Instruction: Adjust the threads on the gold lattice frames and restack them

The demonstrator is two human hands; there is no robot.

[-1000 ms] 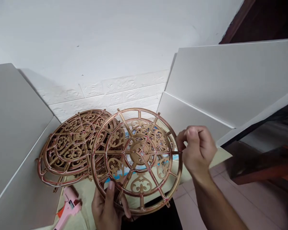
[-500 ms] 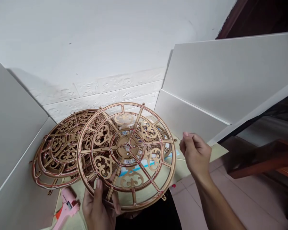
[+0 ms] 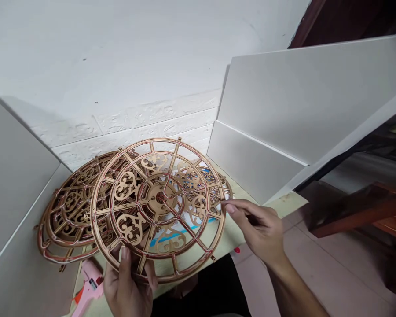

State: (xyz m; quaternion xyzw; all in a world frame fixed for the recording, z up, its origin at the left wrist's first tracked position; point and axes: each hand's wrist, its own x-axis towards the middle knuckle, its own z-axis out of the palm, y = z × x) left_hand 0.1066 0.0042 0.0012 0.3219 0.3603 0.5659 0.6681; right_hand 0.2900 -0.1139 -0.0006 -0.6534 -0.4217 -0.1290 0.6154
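Gold fretwork wheel (image 3: 158,207) in L hand's (image 3: 127,293) grip; R hand (image 3: 257,233) narrow, beside it.

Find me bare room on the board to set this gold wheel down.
Bare cream board lies between the right hand and the white panel; a smaller patch lies below that hand, beside the held gold wheel. Crowded: the left, where stacked wheels and a pink glue gun sit by the left hand.
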